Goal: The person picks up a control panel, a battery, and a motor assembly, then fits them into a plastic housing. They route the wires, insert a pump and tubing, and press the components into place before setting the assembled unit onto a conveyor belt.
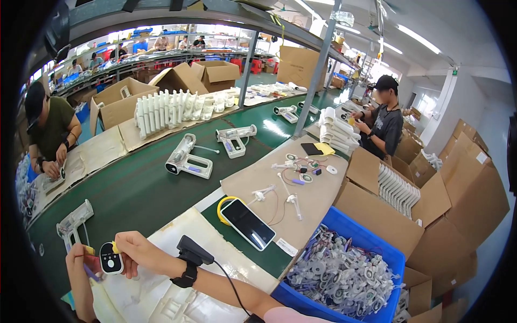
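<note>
My right hand is closed with its fingers round an oval button panel, black-faced with a white rim. A yellow cover shows on one of its fingertips. Beside it, my left hand is raised with curled fingers; something purple and a bit of red show by them, too small to name. Just beyond the hands, a white gun-shaped housing lies on the green conveyor belt. More such open housings, one standing near the middle and another, lie farther along, with wiring inside.
A phone and yellow tape roll lie right of my arms. Wired parts cover a cardboard sheet. A blue bin holds many small parts. White housings line the far side. One co-worker sits left, another right.
</note>
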A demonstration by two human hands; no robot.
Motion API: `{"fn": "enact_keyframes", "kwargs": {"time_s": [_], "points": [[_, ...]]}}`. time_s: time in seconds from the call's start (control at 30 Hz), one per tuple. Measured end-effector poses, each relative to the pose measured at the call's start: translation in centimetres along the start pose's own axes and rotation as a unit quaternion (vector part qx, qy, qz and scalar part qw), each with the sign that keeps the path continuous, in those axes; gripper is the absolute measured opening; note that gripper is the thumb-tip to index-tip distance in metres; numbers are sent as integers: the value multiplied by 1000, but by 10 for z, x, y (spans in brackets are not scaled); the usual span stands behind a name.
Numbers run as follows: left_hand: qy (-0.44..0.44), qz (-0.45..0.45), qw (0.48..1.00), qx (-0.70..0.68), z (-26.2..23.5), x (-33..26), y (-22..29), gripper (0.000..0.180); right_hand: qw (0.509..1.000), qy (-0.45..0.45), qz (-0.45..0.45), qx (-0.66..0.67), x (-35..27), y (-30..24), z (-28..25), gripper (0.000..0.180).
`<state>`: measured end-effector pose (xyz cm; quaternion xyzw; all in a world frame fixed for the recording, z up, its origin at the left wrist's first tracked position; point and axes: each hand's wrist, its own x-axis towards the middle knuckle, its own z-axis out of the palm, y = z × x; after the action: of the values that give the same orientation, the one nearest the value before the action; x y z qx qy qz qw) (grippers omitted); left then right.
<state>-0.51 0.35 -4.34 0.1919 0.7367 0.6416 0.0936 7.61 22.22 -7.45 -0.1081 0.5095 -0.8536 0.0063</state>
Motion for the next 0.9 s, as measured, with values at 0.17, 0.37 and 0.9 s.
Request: {"fn": "enact_keyframes", "kwargs": {"time_s": [0.17,0.37,0.9], "points": [[160,361,843,366,0,-12,14,23,1000,0,3,-4,-3,-3,3,39],[-26,-12,990,-137,3,-27,16,21,998,2,59,32,-11,-5,8,39],[-50,44,998,20,12,-26,-11,46,988,39,149,21,-20,-26,-6,32]]}}
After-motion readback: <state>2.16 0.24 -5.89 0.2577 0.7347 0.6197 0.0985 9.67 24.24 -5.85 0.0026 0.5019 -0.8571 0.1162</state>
